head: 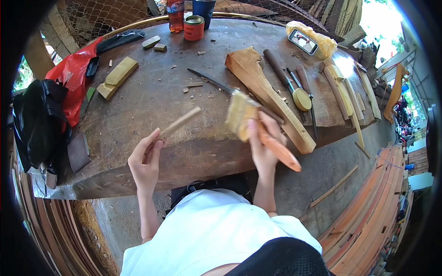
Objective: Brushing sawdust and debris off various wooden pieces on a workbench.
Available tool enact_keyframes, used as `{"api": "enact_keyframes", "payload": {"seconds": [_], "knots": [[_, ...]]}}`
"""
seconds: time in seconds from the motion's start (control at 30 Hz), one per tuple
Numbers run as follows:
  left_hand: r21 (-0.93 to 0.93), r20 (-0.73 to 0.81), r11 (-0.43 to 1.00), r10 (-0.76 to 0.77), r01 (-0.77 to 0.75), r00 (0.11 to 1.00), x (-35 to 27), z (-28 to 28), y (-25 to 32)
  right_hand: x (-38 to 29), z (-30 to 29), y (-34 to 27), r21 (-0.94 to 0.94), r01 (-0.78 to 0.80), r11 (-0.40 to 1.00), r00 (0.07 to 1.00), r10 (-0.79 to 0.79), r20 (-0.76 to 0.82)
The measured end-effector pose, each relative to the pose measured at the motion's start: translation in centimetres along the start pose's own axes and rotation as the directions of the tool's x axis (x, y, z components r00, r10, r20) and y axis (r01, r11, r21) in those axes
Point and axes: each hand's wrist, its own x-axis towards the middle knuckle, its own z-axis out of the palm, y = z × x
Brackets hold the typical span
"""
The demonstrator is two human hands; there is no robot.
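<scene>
Between its thumb and fingers, my left hand (pixel 146 151) pinches a thin wooden stick (pixel 181 120) that points up and to the right. My right hand (pixel 266 141) grips a flat paintbrush (pixel 276 145) with an orange handle; its pale bristles are blurred and point up and to the left. Just beyond the brush, a slim pointed tool with a dark blade (pixel 210 81) lies on the wooden bench (pixel 138 138); its handle is partly hidden by the brush and my right hand. Right of the brush lies a carved, curved wooden leg (pixel 272 93).
A wooden block (pixel 118 76) lies left. Wood-handled chisels (pixel 277 67), a round wooden piece (pixel 301 99), wooden strips (pixel 340 89) and a phone (pixel 303 41) are right. A red can (pixel 193 28), bottle (pixel 176 15) and blue cup (pixel 203 12) stand behind. A black bag (pixel 39 120) sits far left.
</scene>
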Motion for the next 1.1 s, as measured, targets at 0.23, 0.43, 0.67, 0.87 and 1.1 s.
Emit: {"api": "enact_keyframes", "payload": {"seconds": [0.23,0.43,0.67,0.87,1.1], "knots": [[-0.242,0.206,0.969,0.008,0.043,0.979,-0.4,3.0,0.1,-1.5,2.1,-3.6,0.269,0.184,0.945,0.919,-0.262,0.293],[-0.198,0.159,0.972,-0.098,0.129,0.982,-0.6,1.3,-0.4,-0.1,1.0,0.2,-0.021,0.090,0.996,0.993,-0.088,0.078],[-0.286,0.115,0.947,-0.117,0.146,0.986,-0.7,2.9,-0.4,-1.7,1.8,-2.6,0.243,0.094,0.965,0.973,-0.141,0.183],[-0.274,0.122,0.947,-0.140,0.169,0.983,-0.3,2.0,0.5,-0.1,2.0,1.9,-0.037,0.195,0.980,0.981,-0.194,0.025],[-0.358,0.206,0.910,-0.144,0.211,0.968,-0.7,3.7,-0.2,-1.5,2.8,-2.5,0.373,0.179,0.910,0.929,-0.281,0.240]]}}
